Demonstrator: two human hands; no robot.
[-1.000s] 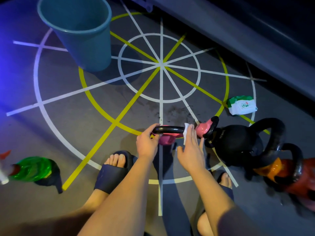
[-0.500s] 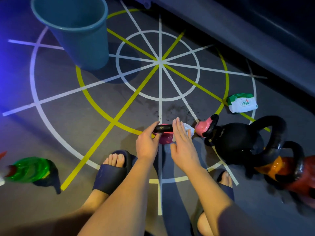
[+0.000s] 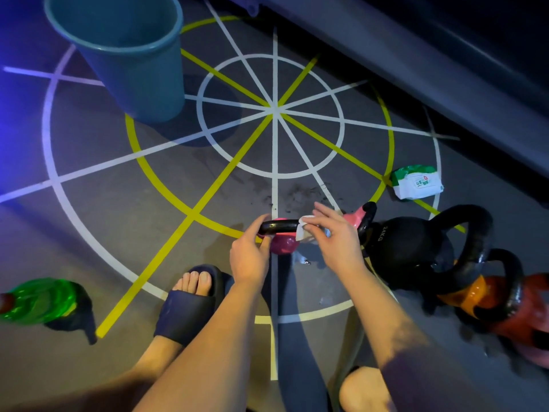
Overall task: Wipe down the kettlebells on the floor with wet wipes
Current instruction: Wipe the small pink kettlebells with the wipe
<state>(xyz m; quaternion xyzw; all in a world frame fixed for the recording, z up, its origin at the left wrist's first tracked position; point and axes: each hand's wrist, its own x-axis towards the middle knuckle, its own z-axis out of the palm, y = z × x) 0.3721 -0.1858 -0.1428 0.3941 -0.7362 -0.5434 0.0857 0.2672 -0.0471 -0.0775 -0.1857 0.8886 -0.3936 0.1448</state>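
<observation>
A small pink kettlebell is held on the marked floor by its black handle, gripped by the left hand. A wet wipe is pinched against the handle by the right hand. A black kettlebell is set just beside it.

I see open floor across mid-frame, from the bucket at upper left down to the pink bell that the left hand grips at centre. Left of that hand the way is free out to the bottle at lower left; a foot blocks just below. Right of the right hand, pinching a wipe, it is crowded: a second pink bell, black bell, orange bell and red bell pack together toward the right edge. A strip of floor separates them from the pack above. A ledge closes the upper right.
</observation>
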